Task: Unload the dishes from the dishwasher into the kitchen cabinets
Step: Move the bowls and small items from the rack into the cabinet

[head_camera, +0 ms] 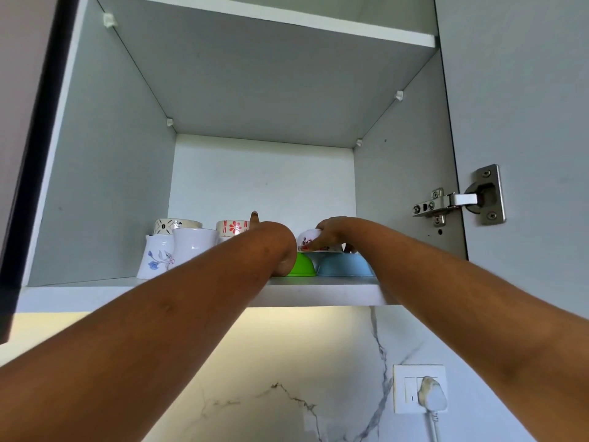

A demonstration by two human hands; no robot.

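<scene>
The right hand [331,232], in the middle of the frame, has its fingers wrapped over a small white flowered bowl [308,239], turned upside down on the blue bowl [345,266] on the cabinet shelf [318,290]. The bowl looks hard, smooth and easy to break, so hold its round sides. The left hand [277,244] is mostly hidden; I cannot tell about its fingers.

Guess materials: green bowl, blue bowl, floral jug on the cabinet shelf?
Green bowl: probably plastic or melamine; flat, saturated colour, dull sheen. Blue bowl: likely the same; uniform pastel, matte look. Floral jug: probably glazed ceramic; glossy white with a printed blue flower. None is certain from looks alone.
</scene>
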